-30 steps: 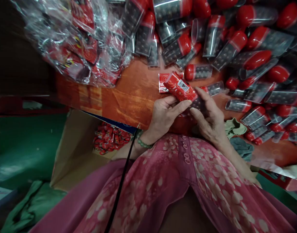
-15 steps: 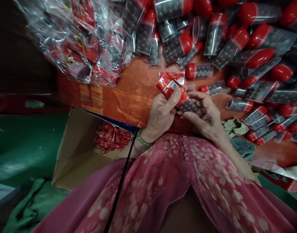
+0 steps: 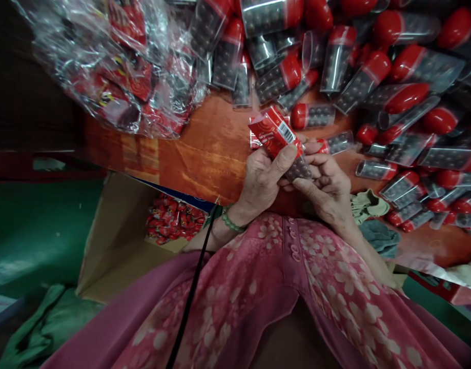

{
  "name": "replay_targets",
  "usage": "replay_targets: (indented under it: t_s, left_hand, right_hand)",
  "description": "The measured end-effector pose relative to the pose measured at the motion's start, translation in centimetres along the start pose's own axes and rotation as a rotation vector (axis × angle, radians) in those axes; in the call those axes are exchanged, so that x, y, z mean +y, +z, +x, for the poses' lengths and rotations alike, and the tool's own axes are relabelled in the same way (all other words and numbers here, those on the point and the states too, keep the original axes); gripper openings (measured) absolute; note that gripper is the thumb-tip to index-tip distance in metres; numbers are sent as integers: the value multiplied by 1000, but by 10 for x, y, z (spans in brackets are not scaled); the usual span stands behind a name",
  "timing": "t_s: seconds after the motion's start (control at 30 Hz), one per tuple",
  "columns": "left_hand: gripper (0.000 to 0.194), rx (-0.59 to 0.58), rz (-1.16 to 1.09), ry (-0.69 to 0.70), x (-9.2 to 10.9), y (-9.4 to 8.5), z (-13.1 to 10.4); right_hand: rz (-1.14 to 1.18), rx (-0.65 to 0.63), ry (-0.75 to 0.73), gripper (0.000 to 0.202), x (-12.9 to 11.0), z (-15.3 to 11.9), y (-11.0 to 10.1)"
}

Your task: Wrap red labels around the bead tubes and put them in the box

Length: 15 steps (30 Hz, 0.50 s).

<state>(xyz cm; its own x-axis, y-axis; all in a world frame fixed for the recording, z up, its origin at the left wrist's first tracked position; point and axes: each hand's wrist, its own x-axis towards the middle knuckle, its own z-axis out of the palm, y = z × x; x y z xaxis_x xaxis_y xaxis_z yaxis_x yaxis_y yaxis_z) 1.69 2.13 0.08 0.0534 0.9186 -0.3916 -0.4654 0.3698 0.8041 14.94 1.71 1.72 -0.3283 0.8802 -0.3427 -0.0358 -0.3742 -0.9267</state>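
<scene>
A red printed wrapper with a barcode [image 3: 273, 134] covers the upper part of a clear tube of small dark balls [image 3: 298, 169]. It is held tilted, red end up and to the left, just above the table's near edge. My left hand [image 3: 263, 179] is closed on it, thumb pressed over the lower edge of the red part. My right hand [image 3: 331, 189] grips the clear lower end between thumb and curled fingers, some of them hidden behind it. Behind the wrapper shows a small red and white printed piece [image 3: 255, 139].
Many red-capped clear tubes of dark balls [image 3: 337, 56] lie heaped at the back and right of the orange table [image 3: 216, 123]. A crumpled clear plastic bag [image 3: 143, 66] with red packets is back left. Below it stands an open cardboard box [image 3: 112, 241] holding red packets [image 3: 176, 218].
The wrapped tube has been turned in my hands, so its barcode and red printed side now face up more fully. Both hands keep their hold in nearly the same place.
</scene>
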Motion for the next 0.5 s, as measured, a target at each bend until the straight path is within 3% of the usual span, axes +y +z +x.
replay_targets:
  t_s: [0.17, 0.33, 0.5]
  left_hand:
    - [65, 1, 37, 92, 3, -5, 8]
    - [40, -145, -72, 122, -2, -5, 13]
    - [37, -195, -123, 40, -5, -1, 13]
  right_hand:
    - [-79, 21, -34, 34, 0, 0, -4]
    - [-222, 129, -149, 32, 5, 0, -11]
    - [-101, 36, -102, 28, 1, -1, -12]
